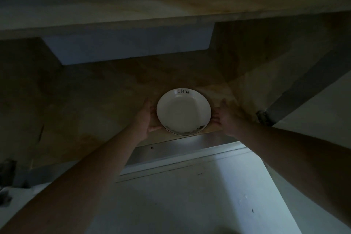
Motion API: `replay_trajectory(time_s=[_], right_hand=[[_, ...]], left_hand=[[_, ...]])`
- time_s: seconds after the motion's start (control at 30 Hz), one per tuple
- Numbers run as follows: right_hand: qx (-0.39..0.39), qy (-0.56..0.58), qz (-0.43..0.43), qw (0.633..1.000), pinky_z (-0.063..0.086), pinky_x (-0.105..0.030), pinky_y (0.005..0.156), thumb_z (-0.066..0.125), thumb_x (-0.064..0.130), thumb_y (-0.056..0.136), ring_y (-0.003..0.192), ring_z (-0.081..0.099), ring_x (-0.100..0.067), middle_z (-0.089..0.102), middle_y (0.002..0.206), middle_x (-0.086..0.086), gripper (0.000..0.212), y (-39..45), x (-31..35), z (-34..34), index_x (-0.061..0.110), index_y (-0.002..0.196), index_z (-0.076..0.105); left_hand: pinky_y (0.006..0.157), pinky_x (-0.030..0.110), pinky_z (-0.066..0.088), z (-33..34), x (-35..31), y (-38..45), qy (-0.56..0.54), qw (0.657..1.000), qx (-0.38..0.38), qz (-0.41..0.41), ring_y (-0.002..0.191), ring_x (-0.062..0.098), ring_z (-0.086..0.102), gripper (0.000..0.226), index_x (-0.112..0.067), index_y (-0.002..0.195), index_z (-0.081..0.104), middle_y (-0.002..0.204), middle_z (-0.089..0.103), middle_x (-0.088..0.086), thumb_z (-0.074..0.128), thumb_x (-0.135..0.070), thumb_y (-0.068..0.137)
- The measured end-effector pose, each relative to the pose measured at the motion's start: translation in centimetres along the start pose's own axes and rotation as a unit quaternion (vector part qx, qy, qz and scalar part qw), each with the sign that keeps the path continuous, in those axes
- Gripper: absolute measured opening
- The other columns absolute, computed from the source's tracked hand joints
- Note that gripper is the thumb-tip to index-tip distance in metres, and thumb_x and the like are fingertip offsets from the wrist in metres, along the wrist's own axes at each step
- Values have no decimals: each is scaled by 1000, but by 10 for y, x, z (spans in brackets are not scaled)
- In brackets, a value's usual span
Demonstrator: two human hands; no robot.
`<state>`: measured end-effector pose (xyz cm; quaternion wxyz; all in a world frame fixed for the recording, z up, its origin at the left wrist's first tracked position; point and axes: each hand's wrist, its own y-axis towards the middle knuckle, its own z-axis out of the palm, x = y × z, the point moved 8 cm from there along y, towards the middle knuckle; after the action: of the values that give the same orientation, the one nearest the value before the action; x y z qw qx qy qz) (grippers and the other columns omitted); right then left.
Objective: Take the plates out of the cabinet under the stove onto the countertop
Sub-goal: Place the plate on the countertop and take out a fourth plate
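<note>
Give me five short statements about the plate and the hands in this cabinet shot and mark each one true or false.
1. The white plate sits on the wooden shelf near its front edge. True.
2. The plate bears the word "Life" on its far rim. True.
3. Only one hand reaches for the plate. False: the left hand is at its left side and the right hand at its right.
4. A stack of cups stands beside the plate. False: no cups show on the shelf.
5. The plate stands upright on its edge. False: it lies flat, face up.
</note>
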<state>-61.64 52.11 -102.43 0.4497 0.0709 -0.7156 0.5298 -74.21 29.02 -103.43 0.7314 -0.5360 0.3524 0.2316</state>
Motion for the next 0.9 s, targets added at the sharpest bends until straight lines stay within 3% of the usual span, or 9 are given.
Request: replay_trajectory(time_s=[0.1,0.2,0.23,0.33,0.47,0.67,0.77,0.9], right_hand=[[47,50,-11,998,38,-35,103,12,59,99,136,42,-26,43,150,-11,72,-2,8,8,10,146,38],[62,82,-4,995,38,-38,110,17,61,99,132,46,-24,49,145,-9,71,-1,9,10,11,140,46],[67,89,0,994,44,-38,104,17,61,98,126,53,-24,56,138,-9,71,-1,9,9,11,134,52],[96,98,39,990,57,-42,67,17,66,96,92,68,-25,72,101,-8,70,-2,0,8,12,102,62],[103,73,60,990,53,-50,70,18,69,94,105,58,-31,62,117,-11,72,-1,-6,5,12,110,60],[105,68,52,991,56,-50,65,22,70,93,100,60,-29,61,117,-11,73,-3,-1,12,12,123,56],[110,60,55,991,56,-48,62,23,72,92,101,60,-29,61,120,-11,73,-8,1,25,15,124,55],[103,52,57,992,54,-48,62,19,66,96,90,63,-28,70,98,-9,68,-13,-2,36,14,112,59]], left_hand=[[82,48,53,7,4,-2,9,999,28,-16,111,20,58,45,-28,121,55,119,62,-3,30,-59,99],[67,39,55,14,8,-5,11,998,59,-25,99,18,63,46,-30,109,63,111,67,-3,32,-62,97],[67,41,54,12,9,-4,1,998,56,-33,99,19,63,47,-29,105,63,109,66,-2,31,-63,96],[78,50,51,5,16,1,-19,996,53,-64,109,26,58,62,-20,111,60,118,62,3,25,-69,95],[80,53,52,1,21,-4,-1,995,56,-76,123,31,52,75,-15,138,50,136,53,10,22,-69,95],[70,46,54,-10,6,-10,17,997,49,-51,99,31,65,67,-18,136,51,115,64,9,23,-65,98],[71,48,55,-18,-2,-12,14,998,43,-44,102,32,65,68,-18,138,51,128,61,13,23,-65,98],[75,48,56,-30,-1,-22,15,998,44,-47,105,32,65,72,-19,140,50,131,61,13,25,-69,95]])
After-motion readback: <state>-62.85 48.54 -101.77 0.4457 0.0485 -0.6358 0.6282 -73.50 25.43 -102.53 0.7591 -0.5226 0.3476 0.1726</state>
